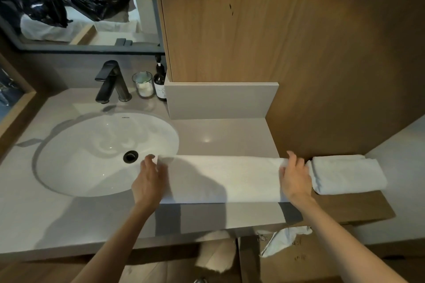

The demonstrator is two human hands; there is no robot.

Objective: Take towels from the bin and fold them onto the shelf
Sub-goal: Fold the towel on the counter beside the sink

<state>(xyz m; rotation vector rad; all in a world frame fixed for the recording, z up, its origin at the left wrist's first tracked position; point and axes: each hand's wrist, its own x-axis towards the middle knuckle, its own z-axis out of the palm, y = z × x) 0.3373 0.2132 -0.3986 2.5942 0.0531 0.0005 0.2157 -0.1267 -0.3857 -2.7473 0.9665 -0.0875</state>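
A long white towel [223, 178] lies flat across the grey counter [220, 135], folded into a strip. My left hand [148, 181] holds its left end, which hangs over the sink's edge. My right hand [295, 177] holds its right end, fingers over the far corner. Just right of that hand a folded white towel [347, 173] sits on the wooden shelf [358, 207]. Below the counter a crumpled white towel [282, 240] hangs on a brown cardboard bin [305, 259].
A white sink [92, 156] with a black drain is at the left, behind it a black tap [112, 81], a glass jar [143, 84] and a dark pump bottle [160, 82]. A wooden wall panel [287, 30] rises behind the counter.
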